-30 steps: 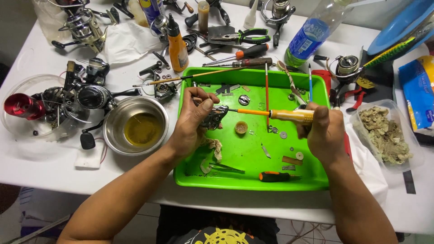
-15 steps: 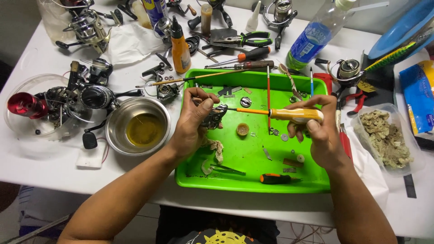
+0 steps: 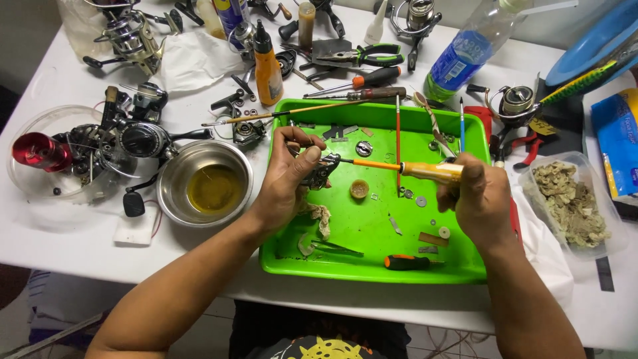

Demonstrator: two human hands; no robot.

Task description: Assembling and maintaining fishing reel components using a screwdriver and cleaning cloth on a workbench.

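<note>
So from the head view we're looking down at a white table (image 3: pixel 60 259) that's totally buried in fishing reel stuff, with a bright green plastic tray (image 3: pixel 372 266) sitting in the middle right in front of us. Left of the tray there's a steel bowl (image 3: pixel 174 174) with yellowish oil in it, and past that a clear dish (image 3: pixel 26 193) piled with reel bodies and a red spool (image 3: pixel 36 151). Along the back we've got an orange squeeze bottle (image 3: pixel 268 73), green-handled pliers (image 3: pixel 372 53), a couple of screwdrivers and a clear plastic bottle with a blue label (image 3: pixel 462 56); off to the right sits a clear tub of tan rag scraps (image 3: pixel 571 203). Inside the tray are loose washers, small brushes leaning on the far rim, and a small orange-handled screwdriver (image 3: pixel 407 262) near the front edge. The small dark reel part (image 3: pixel 319 174) is held up over the tray's left half, just above its floor. Our left hand (image 3: pixel 286 183) is curled around it, thumb and fingers pinching it tight. Our right hand (image 3: pixel 480 199) is over the tray's right side, closed in a fist around the amber handle of a screwdriver (image 3: pixel 425 170), whose shaft runs left across the gap so the tip meets the part between the two hands.
</note>
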